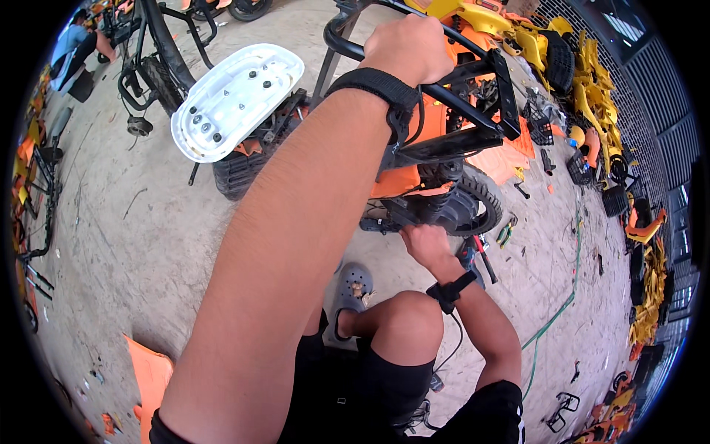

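A partly stripped scooter stands before me, with orange panels (405, 182), a black tube frame (473, 111) and a knobby black wheel (484, 203). My left hand (408, 50) is closed round a black tube of the frame at the top, its arm stretched across the view. Low down beside the wheel, my right hand (429, 244) is closed next to a black part (381, 223) on the scooter's underside. Its fingertips are hidden, so what they hold cannot be made out. Left of my forearm lies a white oval seat base (238, 103) with dark round studs.
Near my right wrist, a power tool (468, 255) and green-handled pliers (507, 231) lie on the concrete floor. A green cable (551, 322) runs along the right. Yellow panels (592, 96) are piled by the wall. At the far left a person (74, 48) crouches by another frame.
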A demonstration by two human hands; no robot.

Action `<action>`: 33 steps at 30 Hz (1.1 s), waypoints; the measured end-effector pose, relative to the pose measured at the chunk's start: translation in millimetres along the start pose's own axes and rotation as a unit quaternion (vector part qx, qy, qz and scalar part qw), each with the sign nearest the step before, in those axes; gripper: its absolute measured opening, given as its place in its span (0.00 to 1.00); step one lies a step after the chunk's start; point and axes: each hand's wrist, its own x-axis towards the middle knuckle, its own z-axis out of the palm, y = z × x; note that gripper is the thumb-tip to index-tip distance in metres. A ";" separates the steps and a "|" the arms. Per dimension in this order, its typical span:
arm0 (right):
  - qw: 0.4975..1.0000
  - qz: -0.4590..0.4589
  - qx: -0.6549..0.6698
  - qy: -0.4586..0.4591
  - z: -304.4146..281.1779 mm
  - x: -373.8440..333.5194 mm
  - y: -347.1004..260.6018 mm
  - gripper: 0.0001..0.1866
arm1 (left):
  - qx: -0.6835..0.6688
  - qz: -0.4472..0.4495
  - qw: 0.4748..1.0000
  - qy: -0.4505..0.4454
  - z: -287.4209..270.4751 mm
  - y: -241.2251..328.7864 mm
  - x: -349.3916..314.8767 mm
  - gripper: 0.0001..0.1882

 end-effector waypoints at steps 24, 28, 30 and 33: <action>0.994 0.061 0.093 0.004 4.1 -3.4 -2.8 0.18 | -0.065 0.045 0.997 0.003 -14.9 0.6 -9.0 0.18; 0.992 0.070 0.108 0.013 16.3 -5.2 3.6 0.18 | -0.060 0.042 0.997 0.009 -6.6 1.1 -4.1 0.14; 0.989 0.078 0.121 0.021 25.4 -7.3 8.2 0.17 | -0.084 0.073 0.994 0.009 -9.3 4.1 -9.3 0.14; 0.983 0.065 0.159 0.069 38.0 -8.8 12.6 0.17 | -0.074 0.070 0.995 0.016 -10.5 4.4 -10.3 0.14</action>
